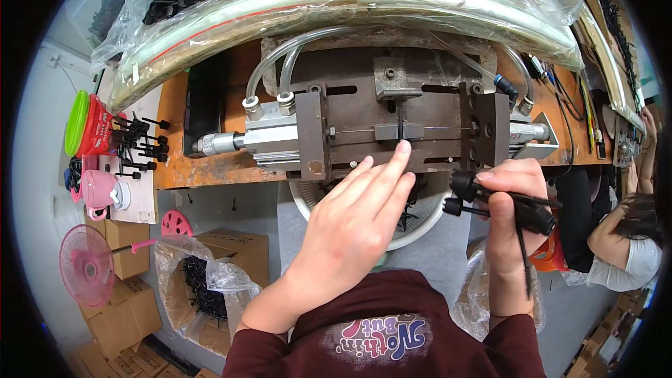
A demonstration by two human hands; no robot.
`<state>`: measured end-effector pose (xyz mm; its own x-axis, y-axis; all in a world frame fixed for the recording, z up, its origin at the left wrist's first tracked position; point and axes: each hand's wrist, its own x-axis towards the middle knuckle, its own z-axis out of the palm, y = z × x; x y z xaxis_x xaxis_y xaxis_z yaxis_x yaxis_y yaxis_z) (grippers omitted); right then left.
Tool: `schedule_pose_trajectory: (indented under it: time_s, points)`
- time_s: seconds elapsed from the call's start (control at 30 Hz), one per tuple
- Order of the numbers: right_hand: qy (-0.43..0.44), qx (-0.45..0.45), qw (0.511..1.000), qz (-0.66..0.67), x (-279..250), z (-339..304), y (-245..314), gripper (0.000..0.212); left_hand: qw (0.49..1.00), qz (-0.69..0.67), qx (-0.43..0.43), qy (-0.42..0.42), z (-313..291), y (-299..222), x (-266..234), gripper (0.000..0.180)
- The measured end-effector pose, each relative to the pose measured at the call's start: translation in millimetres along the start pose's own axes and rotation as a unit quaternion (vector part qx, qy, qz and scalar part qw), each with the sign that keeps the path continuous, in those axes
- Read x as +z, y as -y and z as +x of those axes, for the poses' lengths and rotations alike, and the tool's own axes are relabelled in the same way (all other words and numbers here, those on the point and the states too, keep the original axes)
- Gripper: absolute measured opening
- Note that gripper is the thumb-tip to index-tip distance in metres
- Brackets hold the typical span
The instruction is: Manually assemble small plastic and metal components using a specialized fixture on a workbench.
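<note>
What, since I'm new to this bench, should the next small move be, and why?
Probably ease the left hand back from the small gray blocks: its index fingertip is at the near end of the black rod between them, where it could get pinched, and the right hand holds more black pieces.

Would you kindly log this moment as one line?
left hand: fingers at dark rod in metal fixture | right hand: holding black parts | pink fan: far left
</note>
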<state>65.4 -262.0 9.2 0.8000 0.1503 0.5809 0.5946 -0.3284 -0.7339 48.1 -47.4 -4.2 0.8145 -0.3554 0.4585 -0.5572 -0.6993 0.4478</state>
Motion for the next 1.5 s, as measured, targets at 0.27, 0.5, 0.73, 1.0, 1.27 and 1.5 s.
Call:
schedule_pose_trajectory:
  time_s: [0.27, 0.5, 0.73, 1.0, 1.27, 1.5]
  points:
    - [-0.003, 0.234, 0.949, 0.21, 1.0, -3.5, 12.3, 0.013, 1.0, 0.029, 0.0, 0.003, 7.1, 3.7, 1.8, 0.027]
    - [0.046, 0.388, 0.884, 0.257, -1.3, 2.4, 13.8, 0.013, 0.999, 0.024, -0.029, 0.019, 8.9, 2.4, -3.2, 0.034]
    - [0.114, 0.379, 0.866, 0.306, 5.3, 5.4, 13.9, 0.015, 0.981, -0.15, 0.121, -0.011, 1.2, -8.6, -16.8, 0.031]
    - [-0.022, 0.317, 0.908, 0.274, 7.6, -1.3, 11.5, 0.016, 0.992, -0.096, 0.025, -0.076, -8.1, -6.1, -7.1, 0.031]
    - [-0.029, 0.225, 0.944, 0.241, 7.9, -8.1, 4.7, 0.022, 0.996, 0.077, 0.0, -0.045, 2.1, 0.8, 12.0, 0.026]
    - [-0.045, 0.227, 0.943, 0.239, 7.7, -8.8, 2.6, 0.022, 0.997, 0.068, -0.019, -0.037, 6.3, 2.0, 10.7, 0.027]
